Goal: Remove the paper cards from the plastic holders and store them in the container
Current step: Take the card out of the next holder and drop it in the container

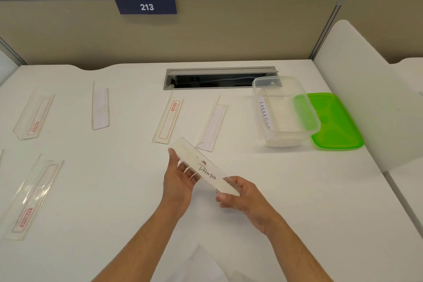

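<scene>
Head view: in the lower middle of the frame, both hands hold one clear plastic holder (203, 170) above the white tabletop (297, 190). The holder lies slanted from upper left to lower right, and inside it is a paper card (207, 171) with "PANDA" handwritten on it. The left hand (180, 181) cradles the holder from below, palm up, with its fingers (188, 170) showing through the plastic and its thumb curled over the upper left end. The right hand (246, 199) grips the lower right end, thumb and fingers curled round it. To the right of the middle stands a clear container (285, 112) on the tabletop, open at the top; a card (264, 114) with dark handwriting leans against its left wall inside. A green lid (336, 123) lies flat just beside the container on its right, partly behind it. Five more holders lie flat on the tabletop: two just above the hands, one with red print (168, 120) and one with a blank white strip (212, 123); one with a white strip in the upper left of the middle (100, 108); one with red print at the far left (34, 116); and one with red print at the lower left (32, 197). At the top, a dark sign (146, 6) reading "213" hangs on the beige partition, and a grey cable slot (219, 77) sits in the tabletop below it.
</scene>
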Motion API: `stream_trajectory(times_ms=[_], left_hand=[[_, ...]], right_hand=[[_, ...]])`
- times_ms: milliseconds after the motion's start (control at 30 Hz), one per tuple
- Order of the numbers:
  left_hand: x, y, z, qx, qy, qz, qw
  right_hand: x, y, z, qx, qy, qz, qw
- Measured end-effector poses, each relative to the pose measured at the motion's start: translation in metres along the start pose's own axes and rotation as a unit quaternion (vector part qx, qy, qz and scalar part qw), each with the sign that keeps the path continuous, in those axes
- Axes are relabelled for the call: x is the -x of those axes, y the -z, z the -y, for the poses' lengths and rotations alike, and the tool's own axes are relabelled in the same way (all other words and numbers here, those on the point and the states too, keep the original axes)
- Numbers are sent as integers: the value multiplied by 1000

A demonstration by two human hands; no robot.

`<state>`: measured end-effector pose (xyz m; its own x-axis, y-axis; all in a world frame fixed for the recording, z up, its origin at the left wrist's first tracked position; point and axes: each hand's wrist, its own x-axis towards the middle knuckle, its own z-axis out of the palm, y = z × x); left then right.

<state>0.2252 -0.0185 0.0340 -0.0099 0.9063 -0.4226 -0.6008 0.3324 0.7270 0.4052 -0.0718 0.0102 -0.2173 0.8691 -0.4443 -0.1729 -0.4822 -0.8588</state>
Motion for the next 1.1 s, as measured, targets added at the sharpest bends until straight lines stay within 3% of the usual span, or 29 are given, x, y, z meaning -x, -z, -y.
stream_trajectory(times_ms=[267,667,867,1100], left_hand=[[-3,32,-2,-30,-5,43,999],[-9,56,-7,-165,56,128,976],[-13,66,-8,-247,60,136,957],[-9,65,-2,-265,54,141,952]], right_hand=[[-3,25,3,-63,52,-74,994],[-2,48,0,-66,87,-93,990],[0,56,-4,-30,91,-89,991],[5,60,-10,-27,90,-98,991]])
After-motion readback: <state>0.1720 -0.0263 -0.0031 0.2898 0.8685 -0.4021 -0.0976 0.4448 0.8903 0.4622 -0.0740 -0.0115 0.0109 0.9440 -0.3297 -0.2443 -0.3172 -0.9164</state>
